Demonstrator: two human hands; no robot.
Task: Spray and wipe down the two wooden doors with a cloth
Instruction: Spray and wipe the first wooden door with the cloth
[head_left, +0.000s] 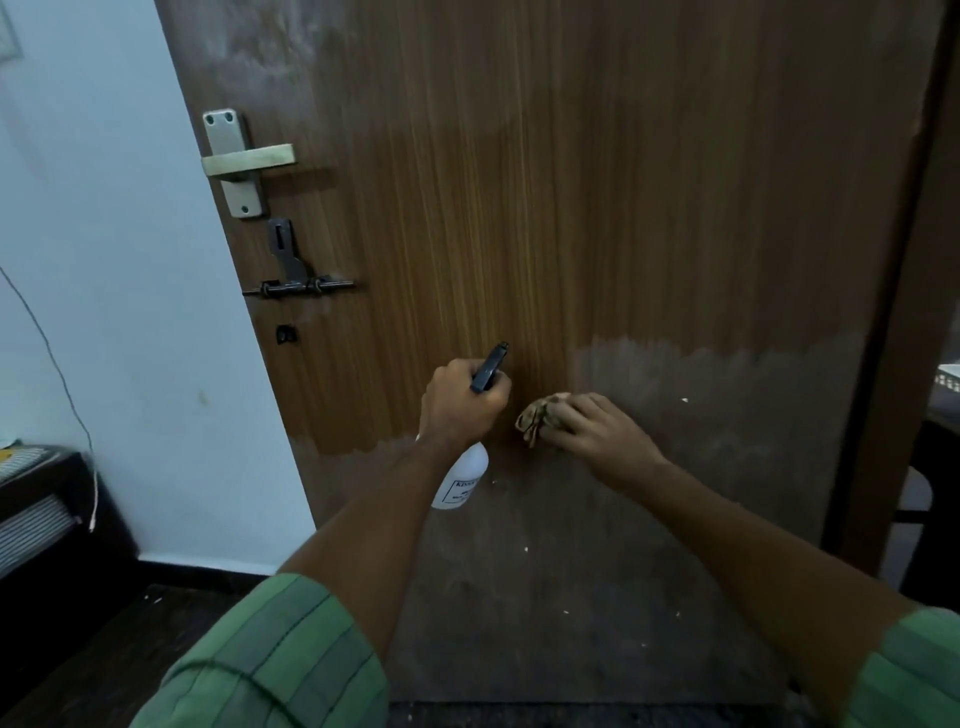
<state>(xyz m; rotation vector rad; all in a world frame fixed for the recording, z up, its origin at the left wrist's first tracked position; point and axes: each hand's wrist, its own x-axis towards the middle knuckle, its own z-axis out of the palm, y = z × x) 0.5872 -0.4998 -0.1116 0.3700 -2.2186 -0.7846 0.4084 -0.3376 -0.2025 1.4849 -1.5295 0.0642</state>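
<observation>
Green striped sleeves (270, 660): rolled up, nearest the camera. Left hand (460, 402): fingers are wrapped round the neck of a white spray bottle (462, 480), black nozzle aimed at the wooden door (597, 208). Right hand (592, 428): fingers are curled over a bunched tan cloth (537, 418), which is pressed to the door just beside the bottle. Step in hand: dull lower panel is best misted lightly, then wiped along the grain in overlapping strokes. Door surface: clean bright band at mid-height, greyish film below and at top. Lever handle (247, 158) and bolt latch (298, 286) are fitted near the left edge. Pale blue wall (104, 260) is seen beyond.
</observation>
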